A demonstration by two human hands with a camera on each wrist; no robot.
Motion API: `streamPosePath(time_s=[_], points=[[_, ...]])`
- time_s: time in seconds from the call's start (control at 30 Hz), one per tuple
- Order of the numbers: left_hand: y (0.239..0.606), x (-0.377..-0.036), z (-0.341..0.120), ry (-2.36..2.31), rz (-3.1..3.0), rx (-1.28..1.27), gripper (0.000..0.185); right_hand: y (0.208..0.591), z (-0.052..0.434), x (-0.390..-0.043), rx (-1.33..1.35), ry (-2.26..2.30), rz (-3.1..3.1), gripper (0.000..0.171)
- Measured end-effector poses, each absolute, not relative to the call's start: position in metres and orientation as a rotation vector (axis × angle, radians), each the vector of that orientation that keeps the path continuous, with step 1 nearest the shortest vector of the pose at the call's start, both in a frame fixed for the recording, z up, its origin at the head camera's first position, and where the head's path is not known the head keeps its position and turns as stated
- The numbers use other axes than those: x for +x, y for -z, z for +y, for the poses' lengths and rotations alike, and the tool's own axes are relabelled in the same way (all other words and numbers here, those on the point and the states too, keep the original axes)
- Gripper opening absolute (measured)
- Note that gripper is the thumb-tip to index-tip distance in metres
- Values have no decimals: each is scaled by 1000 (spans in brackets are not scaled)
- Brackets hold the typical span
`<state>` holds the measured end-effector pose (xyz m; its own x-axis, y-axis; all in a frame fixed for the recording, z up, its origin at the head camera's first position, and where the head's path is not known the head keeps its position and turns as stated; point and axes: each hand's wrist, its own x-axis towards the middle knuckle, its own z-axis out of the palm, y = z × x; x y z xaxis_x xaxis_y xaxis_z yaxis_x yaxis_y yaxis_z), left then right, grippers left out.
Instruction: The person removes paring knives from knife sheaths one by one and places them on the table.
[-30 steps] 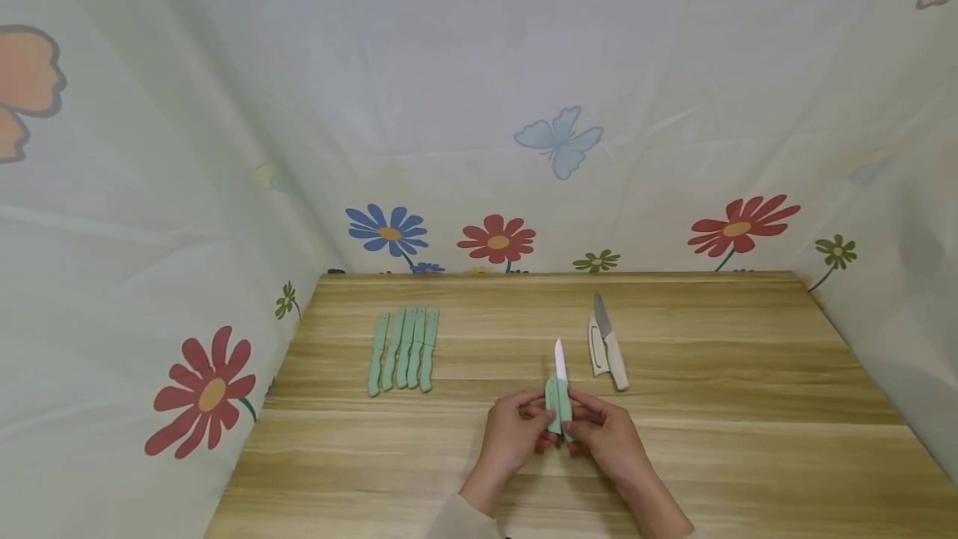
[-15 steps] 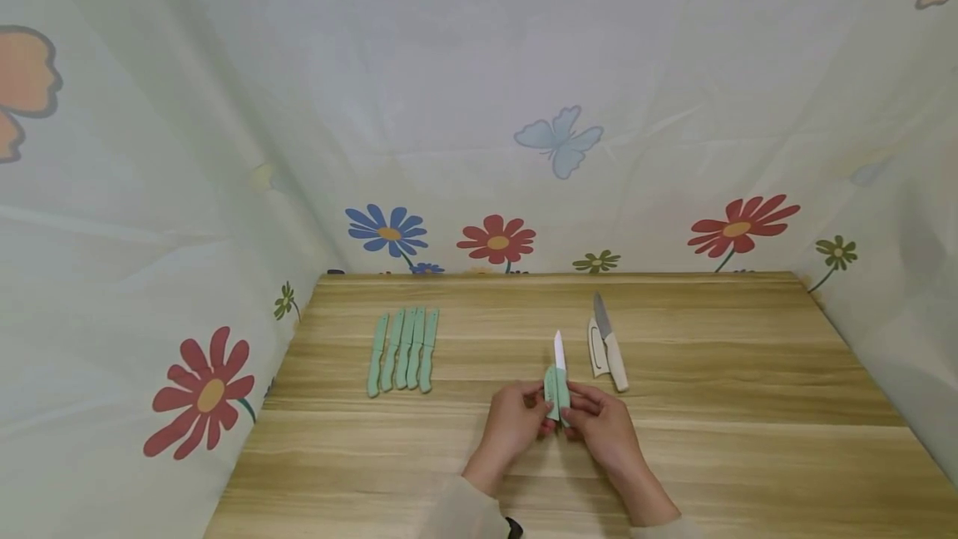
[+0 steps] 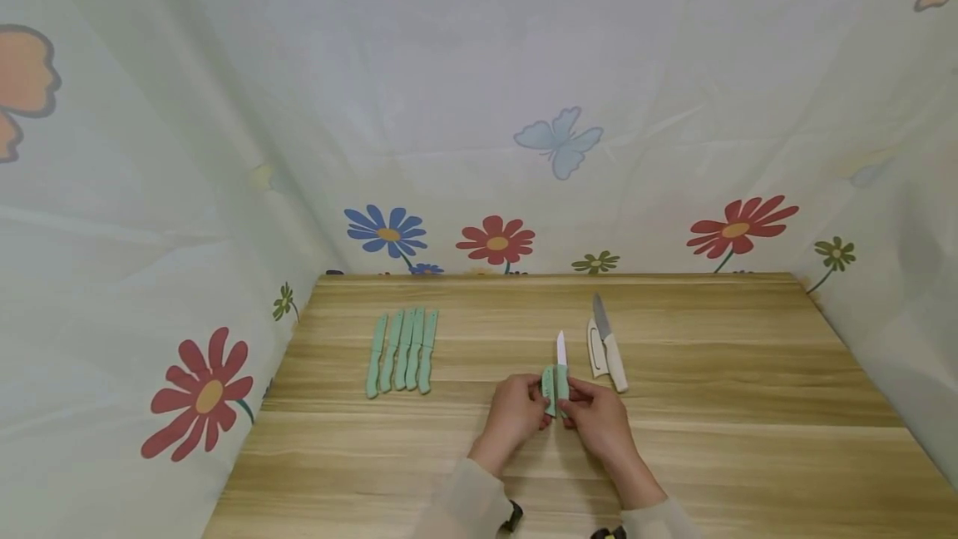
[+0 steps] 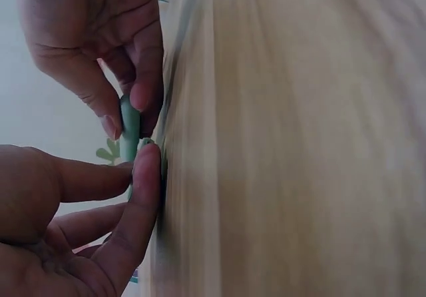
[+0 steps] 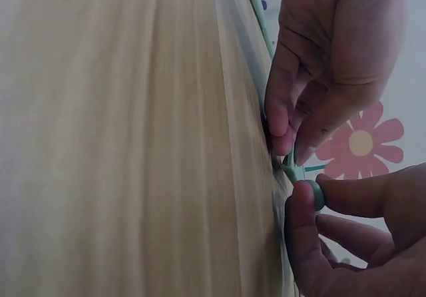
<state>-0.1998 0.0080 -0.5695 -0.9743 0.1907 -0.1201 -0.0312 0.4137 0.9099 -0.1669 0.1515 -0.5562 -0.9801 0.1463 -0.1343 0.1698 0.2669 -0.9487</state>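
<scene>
Both hands meet at the table's middle around a small knife with a white blade (image 3: 561, 348) pointing away from me. My left hand (image 3: 524, 407) pinches a mint-green piece (image 3: 550, 388), and my right hand (image 3: 587, 410) pinches the green part beside it. I cannot tell which green part is the handle and which the sheath. In the left wrist view, the left hand (image 4: 100, 197) and the right hand (image 4: 113, 64) pinch the green plastic (image 4: 129, 127) just above the wood. The right wrist view shows my right hand (image 5: 333, 230) below and my left hand (image 5: 319, 77) above the same green piece (image 5: 293, 170).
Several mint-green knives (image 3: 402, 349) lie side by side at the left of the wooden table (image 3: 711, 439). A white-handled knife with a grey blade (image 3: 608, 341) lies next to its white sheath (image 3: 595, 349) right of my hands. A flowered cloth (image 3: 479, 106) walls in the table.
Both hands have carried the knife a little farther across the table, away from me. The knives lying on the table have not moved.
</scene>
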Motion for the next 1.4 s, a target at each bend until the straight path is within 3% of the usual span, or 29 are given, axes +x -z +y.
streamPosePath(time_s=[0.23, 0.8, 1.1, 1.4], points=[[568, -204, 10, -1465, 2621, 164, 45, 558, 147, -174, 277, 1638, 2693, 39], [568, -219, 23, -1148, 2872, 153, 31, 563, 144, -189, 167, 1235, 3014, 36], [566, -223, 25, -1113, 2845, 196, 32, 564, 143, -194, 113, 1148, 3073, 37], [569, -229, 27, -1054, 2870, 258, 46, 563, 140, -200, 114, 1039, 3089, 39]])
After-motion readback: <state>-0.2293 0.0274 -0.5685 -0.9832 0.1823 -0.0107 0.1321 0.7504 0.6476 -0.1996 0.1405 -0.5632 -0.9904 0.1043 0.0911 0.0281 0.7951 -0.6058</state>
